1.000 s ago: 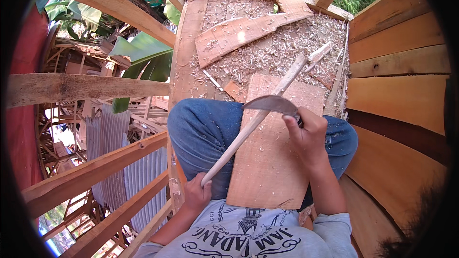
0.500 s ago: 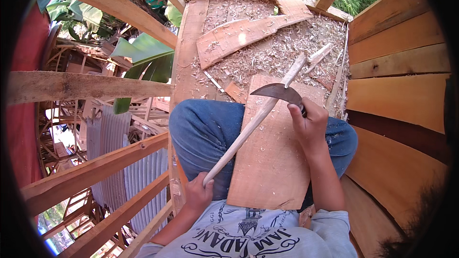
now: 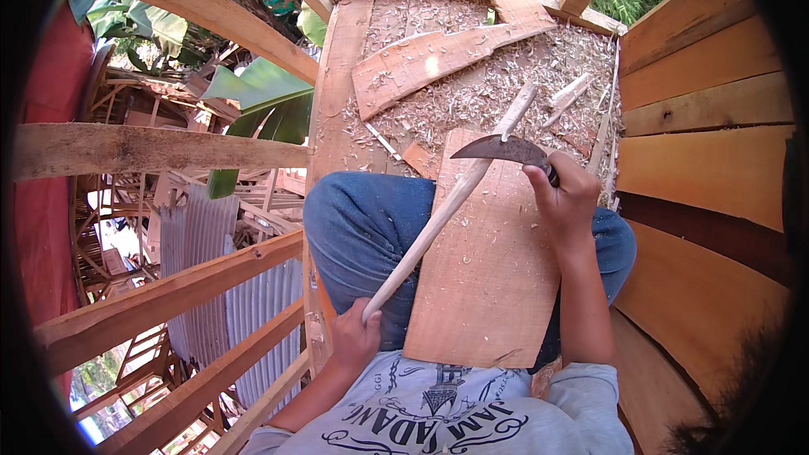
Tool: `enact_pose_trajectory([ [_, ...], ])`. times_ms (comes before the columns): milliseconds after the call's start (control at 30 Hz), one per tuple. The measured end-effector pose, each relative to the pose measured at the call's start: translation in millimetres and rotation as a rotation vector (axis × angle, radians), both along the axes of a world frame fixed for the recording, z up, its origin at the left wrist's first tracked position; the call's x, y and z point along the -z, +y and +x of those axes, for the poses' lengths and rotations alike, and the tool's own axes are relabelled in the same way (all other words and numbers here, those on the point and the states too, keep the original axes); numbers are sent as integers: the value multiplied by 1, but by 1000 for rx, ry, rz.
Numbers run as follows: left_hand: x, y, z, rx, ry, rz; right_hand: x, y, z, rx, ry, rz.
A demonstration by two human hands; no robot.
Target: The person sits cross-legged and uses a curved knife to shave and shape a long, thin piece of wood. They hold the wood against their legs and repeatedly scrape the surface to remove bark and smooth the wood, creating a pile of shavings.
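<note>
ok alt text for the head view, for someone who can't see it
The right hand holds a curved knife across a pale stick, whose near end the left hand grips. A wooden board lies over blue jeans; wood shavings lie scattered beyond.

Left hand (image 3: 356,335) was curled in fist near left thigh (image 3: 362,240); right hand (image 3: 570,194) was clenched farther forward, thumb (image 3: 536,179) extended.

Left grip (image 3: 356,333) on pale stick (image 3: 448,211), right grip (image 3: 569,194) on curved knife (image 3: 499,148), board (image 3: 484,295) beneath
</note>
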State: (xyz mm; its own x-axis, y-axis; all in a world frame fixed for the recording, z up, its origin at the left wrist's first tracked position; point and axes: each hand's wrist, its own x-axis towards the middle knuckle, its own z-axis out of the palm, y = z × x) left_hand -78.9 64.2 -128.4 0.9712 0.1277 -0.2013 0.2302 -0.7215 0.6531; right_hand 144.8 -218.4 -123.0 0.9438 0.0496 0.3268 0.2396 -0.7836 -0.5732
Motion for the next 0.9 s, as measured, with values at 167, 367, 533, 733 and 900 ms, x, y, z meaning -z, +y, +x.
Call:
enact_pose_trajectory([
  [167, 7, 3, -7, -44, -22, -20, -5, 13, -10, -190, -63, -55],
  [367, 2, 0, -8, -25, -30, -3, -5, 29, -26, -409, -88, -22],
  [533, 0, -3, -3, -61, 33, -28, 0, 6, 3, -82, 14, 115],
  [733, 5, -1, -15, -74, 17, -21, 1, 10, 1, -273, -71, -44],
  [900, 2, -1, -6, -35, -34, -6, -11, 29, -16, -459, -39, 29],
])
